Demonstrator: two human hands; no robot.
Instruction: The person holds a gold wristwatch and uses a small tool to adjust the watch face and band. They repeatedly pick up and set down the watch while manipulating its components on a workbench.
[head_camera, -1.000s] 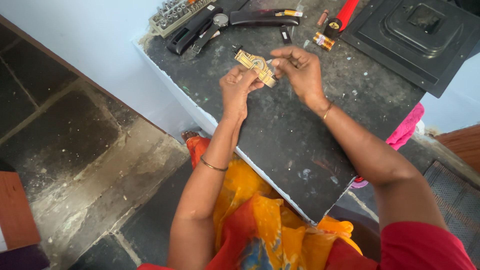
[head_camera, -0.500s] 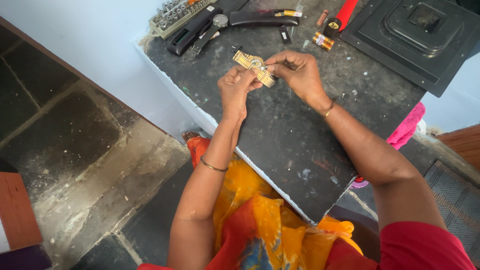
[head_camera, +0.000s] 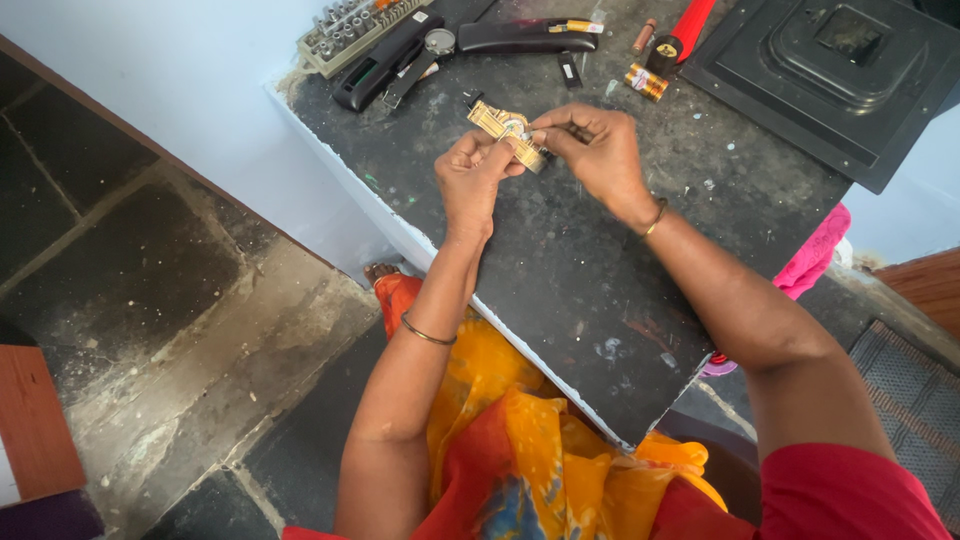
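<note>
Dark stone counter across the middle of the frame. Black moulded square plate at upper right. Black hand tool and tray of metal bits along the top edge. Both hands at upper centre, left hand and right hand, pinched shut on a small brass-coloured strip part, raised just above the counter.
</note>
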